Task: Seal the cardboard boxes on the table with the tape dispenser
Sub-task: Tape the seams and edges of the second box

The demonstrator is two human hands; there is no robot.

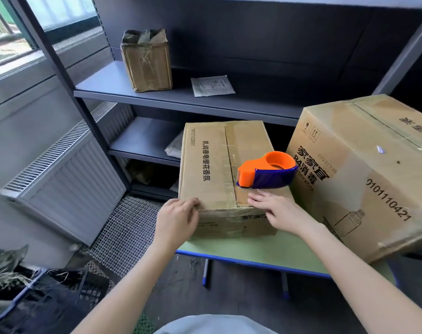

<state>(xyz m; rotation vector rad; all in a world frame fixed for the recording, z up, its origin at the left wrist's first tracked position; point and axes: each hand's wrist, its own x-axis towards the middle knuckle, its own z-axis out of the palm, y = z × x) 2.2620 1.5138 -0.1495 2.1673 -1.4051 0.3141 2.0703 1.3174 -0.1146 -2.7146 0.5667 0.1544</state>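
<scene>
A small cardboard box point(210, 165) with black print stands on the green table point(241, 249), its top flaps closed under a strip of clear tape. On its right top lies the orange and blue tape dispenser point(265, 172), touched by neither hand. My left hand point(178, 218) has its fingers curled over the box's near top edge at the left corner. My right hand point(277, 210) lies flat, fingers straight, on the near right part of the top, just below the dispenser. A larger taped box point(364, 174) stands tilted at the right, close beside the small one.
Behind the table is a dark metal shelf rack point(181, 97) holding a worn small box point(147, 61) and a white paper packet point(212, 86). A radiator point(67, 179) is on the left wall. Wire mesh point(123, 235) and debris lie on the floor at left.
</scene>
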